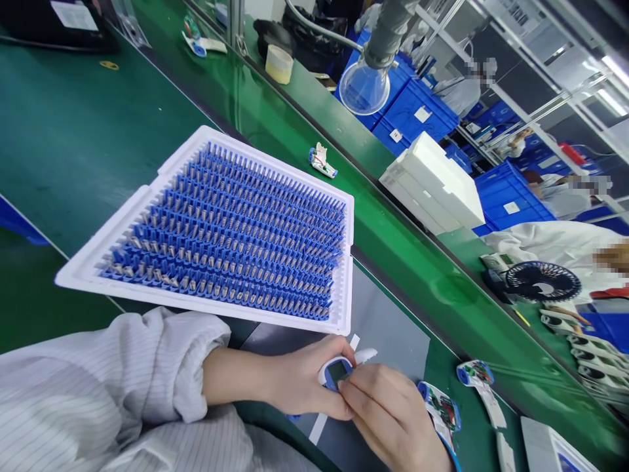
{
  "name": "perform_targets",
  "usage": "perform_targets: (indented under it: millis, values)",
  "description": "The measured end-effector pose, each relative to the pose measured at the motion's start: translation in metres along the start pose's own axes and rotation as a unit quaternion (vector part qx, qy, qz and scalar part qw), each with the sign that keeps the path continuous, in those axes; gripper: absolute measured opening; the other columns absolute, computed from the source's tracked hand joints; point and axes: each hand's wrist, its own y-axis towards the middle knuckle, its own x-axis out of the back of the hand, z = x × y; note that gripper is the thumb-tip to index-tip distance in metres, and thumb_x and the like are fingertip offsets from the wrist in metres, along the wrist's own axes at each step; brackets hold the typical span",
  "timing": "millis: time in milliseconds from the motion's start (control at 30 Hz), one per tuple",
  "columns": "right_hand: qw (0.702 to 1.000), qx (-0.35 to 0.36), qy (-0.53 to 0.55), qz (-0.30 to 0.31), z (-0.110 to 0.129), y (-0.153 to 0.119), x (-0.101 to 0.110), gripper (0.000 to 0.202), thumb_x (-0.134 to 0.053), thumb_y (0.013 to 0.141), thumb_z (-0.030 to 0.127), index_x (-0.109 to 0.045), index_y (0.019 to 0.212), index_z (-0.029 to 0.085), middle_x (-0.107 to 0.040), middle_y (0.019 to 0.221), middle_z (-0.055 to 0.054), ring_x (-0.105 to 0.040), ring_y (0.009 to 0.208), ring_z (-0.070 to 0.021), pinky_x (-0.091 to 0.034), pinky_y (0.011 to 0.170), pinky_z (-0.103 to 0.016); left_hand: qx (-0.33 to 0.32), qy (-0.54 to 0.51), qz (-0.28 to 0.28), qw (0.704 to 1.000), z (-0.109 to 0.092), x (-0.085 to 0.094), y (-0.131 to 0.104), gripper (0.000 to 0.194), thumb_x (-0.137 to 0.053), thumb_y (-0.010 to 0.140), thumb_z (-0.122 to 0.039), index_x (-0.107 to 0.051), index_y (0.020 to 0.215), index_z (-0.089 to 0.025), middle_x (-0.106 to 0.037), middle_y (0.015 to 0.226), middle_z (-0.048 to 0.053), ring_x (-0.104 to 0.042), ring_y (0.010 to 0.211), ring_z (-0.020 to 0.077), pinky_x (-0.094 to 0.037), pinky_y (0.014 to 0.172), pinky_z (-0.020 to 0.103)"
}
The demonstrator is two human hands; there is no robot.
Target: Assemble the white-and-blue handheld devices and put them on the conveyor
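Observation:
My left hand [307, 380] is wrapped round a white and blue plastic device [330, 371] with a dark display, above a grey mat [388, 321]. My right hand [388, 406] has its fingers pressed together at the device's right side; what its fingertips pinch, if anything, is hidden. A white piece [366, 355] sticks out just beyond the fingers. Behind my left forearm lies a white tray [147, 298] filled with rows of blue plastic parts [236, 229] that bear small metal pieces.
Opened devices with wires [445, 406] lie right of my hands; another [322, 160] is on the green conveyor [393, 262]. White foam boxes [432, 187], a black fan [543, 282] and a lamp [364, 85] stand beyond. Other people in white clothing work across the line.

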Motion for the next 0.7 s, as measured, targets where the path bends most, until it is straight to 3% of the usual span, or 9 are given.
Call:
perform_targets:
  millis: [133, 233, 300, 367, 467, 600, 700]
  values:
    - [1.0, -0.014, 0.016, -0.02, 0.001, -0.008, -0.006, 0.021, -0.04, 0.096, 0.016, -0.061, 0.095, 0.012, -0.065, 0.08, -0.007, -0.059, 0.072, -0.0138, -0.049, 0.064, -0.026, 0.023, -0.008, 0.021, 0.999, -0.003, 0.0, 0.002, 0.051, -0.077, 0.058, -0.031, -0.047, 0.098, -0.02, -0.049, 0.094, -0.001, -0.045, 0.089, 0.0161, -0.04, 0.082, 0.032]
    - [0.998, -0.047, 0.018, -0.043, -0.002, -0.022, -0.007, 0.016, -0.045, 0.094, 0.014, -0.059, 0.101, 0.013, -0.064, 0.085, -0.008, -0.06, 0.077, -0.0149, -0.05, 0.066, -0.026, 0.054, -0.1, 0.072, 0.991, -0.003, -0.001, 0.004, 0.067, -0.079, 0.056, -0.046, -0.041, 0.105, -0.02, -0.047, 0.084, -0.003, -0.044, 0.078, 0.0125, -0.04, 0.073, 0.028]
    - [0.991, -0.104, -0.042, -0.069, -0.013, -0.038, -0.003, 0.013, -0.049, 0.092, 0.016, -0.059, 0.101, 0.016, -0.063, 0.085, -0.006, -0.06, 0.077, -0.0146, -0.05, 0.066, -0.025, 0.061, -0.147, 0.097, 0.982, -0.002, -0.002, 0.003, 0.078, -0.074, 0.059, -0.057, -0.036, 0.116, -0.021, -0.049, 0.088, -0.001, -0.047, 0.077, 0.0118, -0.04, 0.073, 0.029]
    - [0.963, -0.193, -0.145, -0.123, -0.034, -0.061, 0.005, 0.009, -0.054, 0.09, 0.021, -0.058, 0.097, 0.018, -0.062, 0.084, -0.005, -0.059, 0.077, -0.0153, -0.049, 0.068, -0.026, 0.096, -0.129, 0.091, 0.983, -0.002, -0.003, 0.001, 0.08, -0.067, 0.065, -0.062, -0.031, 0.125, -0.023, -0.054, 0.094, 0.002, -0.051, 0.08, 0.0133, -0.04, 0.078, 0.032]
    - [0.897, -0.305, -0.262, -0.183, -0.079, -0.106, 0.016, 0.013, -0.054, 0.089, 0.029, -0.057, 0.092, 0.016, -0.061, 0.086, -0.009, -0.058, 0.08, -0.02, -0.048, 0.073, -0.033, 0.149, -0.02, 0.079, 0.985, -0.003, -0.002, -0.002, 0.065, -0.06, 0.075, -0.057, -0.034, 0.126, -0.025, -0.058, 0.096, 0.004, -0.053, 0.086, 0.016, -0.039, 0.085, 0.036]
    - [0.868, -0.376, -0.302, -0.12, -0.132, -0.165, 0.024, 0.028, -0.046, 0.088, 0.038, -0.061, 0.079, 0.016, -0.062, 0.075, -0.009, -0.058, 0.064, -0.0214, -0.046, 0.057, -0.033, 0.153, 0.061, 0.082, 0.983, 0.0, -0.005, 0.0, 0.048, -0.059, 0.077, -0.048, -0.047, 0.114, -0.021, -0.057, 0.092, 0.002, -0.052, 0.08, 0.0149, -0.041, 0.081, 0.033]
    - [0.869, -0.381, -0.305, -0.077, -0.154, -0.18, 0.034, 0.035, -0.042, 0.085, 0.042, -0.062, 0.068, 0.018, -0.062, 0.072, -0.01, -0.058, 0.062, -0.0224, -0.048, 0.058, -0.036, 0.146, 0.114, 0.033, 0.982, 0.013, -0.014, 0.006, 0.038, -0.062, 0.071, -0.041, -0.055, 0.101, -0.018, -0.054, 0.081, -0.001, -0.048, 0.068, 0.0118, -0.04, 0.068, 0.026]
